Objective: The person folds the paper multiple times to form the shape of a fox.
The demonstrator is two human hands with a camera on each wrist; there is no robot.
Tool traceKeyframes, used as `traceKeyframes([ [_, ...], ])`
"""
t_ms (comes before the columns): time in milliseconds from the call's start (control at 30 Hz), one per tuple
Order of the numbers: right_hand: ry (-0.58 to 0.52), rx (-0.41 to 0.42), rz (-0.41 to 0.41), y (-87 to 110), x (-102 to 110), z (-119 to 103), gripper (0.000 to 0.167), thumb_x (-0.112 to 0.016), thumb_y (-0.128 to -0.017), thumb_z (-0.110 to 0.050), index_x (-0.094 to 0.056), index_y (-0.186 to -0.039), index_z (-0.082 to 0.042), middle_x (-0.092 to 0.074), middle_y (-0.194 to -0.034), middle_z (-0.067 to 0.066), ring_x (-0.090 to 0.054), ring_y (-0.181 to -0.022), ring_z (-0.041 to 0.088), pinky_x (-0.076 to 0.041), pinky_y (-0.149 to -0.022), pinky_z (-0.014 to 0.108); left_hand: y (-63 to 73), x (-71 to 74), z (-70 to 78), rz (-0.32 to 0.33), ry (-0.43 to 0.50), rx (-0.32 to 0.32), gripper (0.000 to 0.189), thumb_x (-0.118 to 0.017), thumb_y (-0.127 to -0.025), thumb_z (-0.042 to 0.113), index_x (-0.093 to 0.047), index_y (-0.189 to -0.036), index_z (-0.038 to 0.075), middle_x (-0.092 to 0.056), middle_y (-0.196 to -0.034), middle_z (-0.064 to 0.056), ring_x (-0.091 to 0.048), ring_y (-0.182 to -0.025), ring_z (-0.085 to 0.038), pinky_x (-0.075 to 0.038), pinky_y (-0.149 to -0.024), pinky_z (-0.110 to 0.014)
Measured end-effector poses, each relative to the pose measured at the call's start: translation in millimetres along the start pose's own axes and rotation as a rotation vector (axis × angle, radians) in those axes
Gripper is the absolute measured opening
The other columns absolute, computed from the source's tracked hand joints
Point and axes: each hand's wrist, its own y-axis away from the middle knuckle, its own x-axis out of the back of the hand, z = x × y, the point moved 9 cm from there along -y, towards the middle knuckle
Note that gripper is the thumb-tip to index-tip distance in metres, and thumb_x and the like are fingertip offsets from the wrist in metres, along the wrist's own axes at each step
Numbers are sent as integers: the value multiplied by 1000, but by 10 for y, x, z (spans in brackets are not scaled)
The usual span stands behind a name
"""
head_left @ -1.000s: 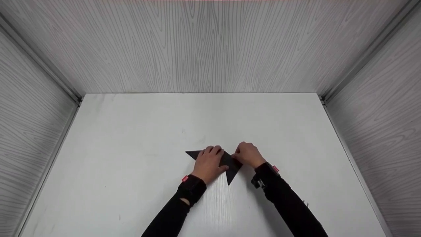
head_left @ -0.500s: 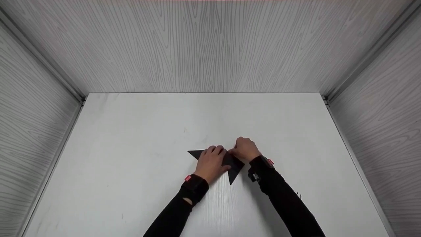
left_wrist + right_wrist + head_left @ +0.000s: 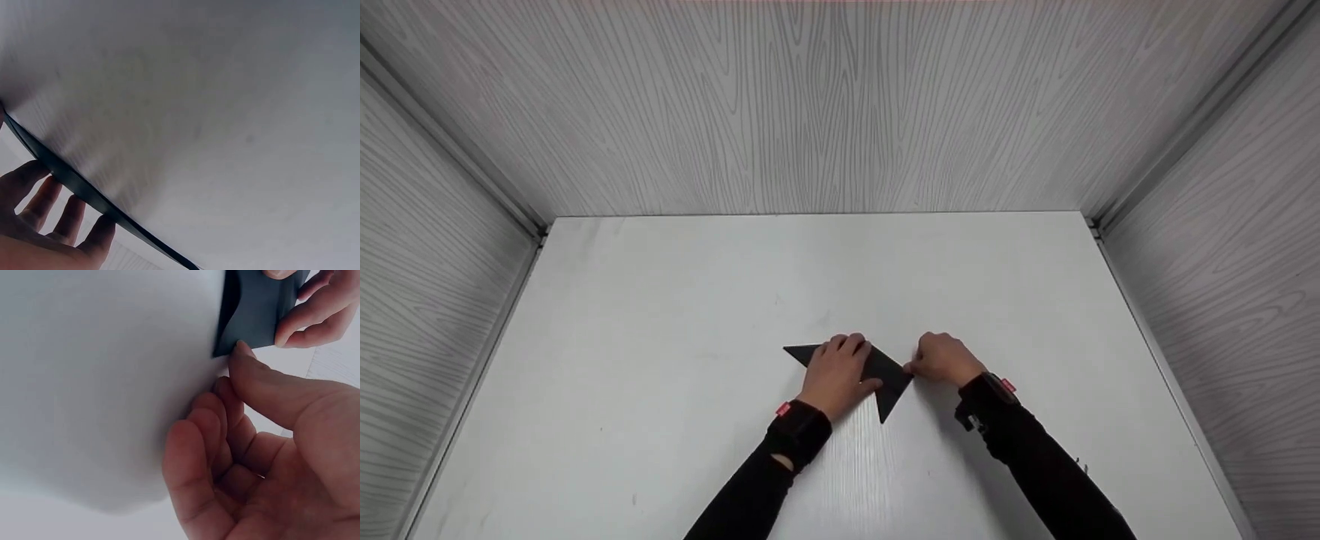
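A dark folded sheet of paper (image 3: 883, 369) lies on the white table with pointed corners at its left and near ends. My left hand (image 3: 838, 373) rests across its middle, fingers spread and thumb to the right, covering part of it. From the left wrist, the fingertips (image 3: 107, 222) press on the dark sheet (image 3: 90, 194), seen nearly edge-on. My right hand (image 3: 945, 359) is at the paper's right corner. Close up, the right thumb (image 3: 264, 379) touches the paper (image 3: 256, 312) near that corner, while the other fingers curl below it with no paper between them.
The white tabletop (image 3: 675, 300) spreads out around both hands. A wood-grain panel (image 3: 810, 105) rises at the back, with similar side panels at left (image 3: 427, 300) and right (image 3: 1222, 285).
My right thumb first moves up-left along the paper's upper right edge, then back down-right to the right corner. The left hand stays pressed on the paper, which keeps its shape.
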Motion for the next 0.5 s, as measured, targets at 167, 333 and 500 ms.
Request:
traceKeyframes([
  [167, 14, -3, -16, 62, -10, 97, 25, -77, -93, -24, -71, -78, -4, -58, -71, 0, -49, -66, 18, -44, -63, 34, -3, -12, 2, -17, 8, 11, 63, -71, -95, 52, -62, -143, 11, -55, -146, -7, -49, -137, -29, -42, -111, -49],
  [333, 16, -7, -17, 85, -6, 112, 25, -76, -92, -22, -68, -76, -5, -57, -71, 1, -49, -67, 18, -45, -64, 35, -6, 14, 11, -24, 28, 7, 66, -72, -93, 53, -62, -143, 10, -55, -145, -7, -49, -136, -30, -43, -109, -50],
  [500, -1, 16, 2, 79, 10, 104, 28, -78, -91, -23, -67, -72, -6, -55, -69, -1, -47, -66, 18, -44, -63, 34, -1, 44, -5, -25, 32, -6, 73, -76, -89, 56, -62, -143, 10, -55, -145, -6, -49, -136, -30, -44, -109, -50],
])
